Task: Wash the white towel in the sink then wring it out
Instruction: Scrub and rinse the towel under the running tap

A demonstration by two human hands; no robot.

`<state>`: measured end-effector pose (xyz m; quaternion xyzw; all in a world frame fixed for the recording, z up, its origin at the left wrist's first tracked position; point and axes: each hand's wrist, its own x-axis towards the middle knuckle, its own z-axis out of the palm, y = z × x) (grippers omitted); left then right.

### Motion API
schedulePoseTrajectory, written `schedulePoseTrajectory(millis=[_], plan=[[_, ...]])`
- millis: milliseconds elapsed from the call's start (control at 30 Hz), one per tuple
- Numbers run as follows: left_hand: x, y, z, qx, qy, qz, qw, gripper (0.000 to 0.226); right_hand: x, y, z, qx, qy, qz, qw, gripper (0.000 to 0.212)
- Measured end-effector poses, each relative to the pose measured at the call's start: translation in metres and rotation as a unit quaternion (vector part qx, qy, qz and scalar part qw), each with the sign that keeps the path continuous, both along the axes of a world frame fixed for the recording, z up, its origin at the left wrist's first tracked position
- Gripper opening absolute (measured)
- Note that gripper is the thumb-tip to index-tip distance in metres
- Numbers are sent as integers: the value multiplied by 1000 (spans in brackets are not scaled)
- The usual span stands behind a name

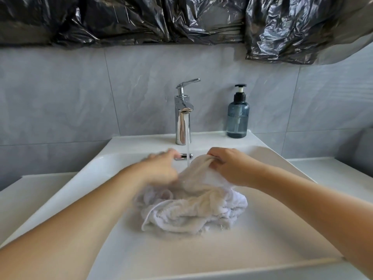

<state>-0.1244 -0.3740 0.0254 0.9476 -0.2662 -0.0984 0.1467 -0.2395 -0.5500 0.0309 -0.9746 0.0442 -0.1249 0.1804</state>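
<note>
Towel [193,207]: one, white terry, bunched in a heap at the middle of the sink [252,235] basin, its upper fold lifted toward the back edge under the water stream [188,152].
Right hand [230,168]: fingers curled round the raised fold of the towel, gripping it just right of the stream.
Left hand [161,168]: blurred by motion; it lies against the left side of the towel, but whether the fingers grasp cloth cannot be told.
Handling, judged: soaked pile, so heavier than dry, limp, no stiffness; likely to sag and drip when lifted. Not fragile. Wet terry gives fair grip, little slip.
Where to hold, judged: for wringing, gather the heap into a rope and take one end in each hand; the hemmed edge showing at the front left of the heap is a firm starting point.
Stage, judged: washing under way; wringing not yet begun.
Tap [183,112]: one, chrome, at the middle of the sink's back edge, running.
Overflow [182,156]: one chrome slot in the back wall of the basin.
Bottle [237,116]: one, blue-grey pump type, at the back right corner of the sink.
Hands: two.
</note>
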Motion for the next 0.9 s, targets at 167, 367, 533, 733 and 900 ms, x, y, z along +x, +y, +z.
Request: schedulePoseTrajectory(millis=[167,367,533,733,900], plan=[[-6,-8,-1,-113,67,-37,991,16,20,13,9,9,0,-15,1000,35],[3,5,11,-290,17,27,957,7,28,15,-8,-22,256,-18,966,88],[9,2,5,-182,-7,7,983,21,33,20,-23,-137,201,39,969,34],[4,-2,-1,9,-26,-44,999,38,32,17,-23,-141,249,59,956,41],[-4,-6,-6,130,-38,-70,988,41,33,11,-6,-194,186,41,962,30]])
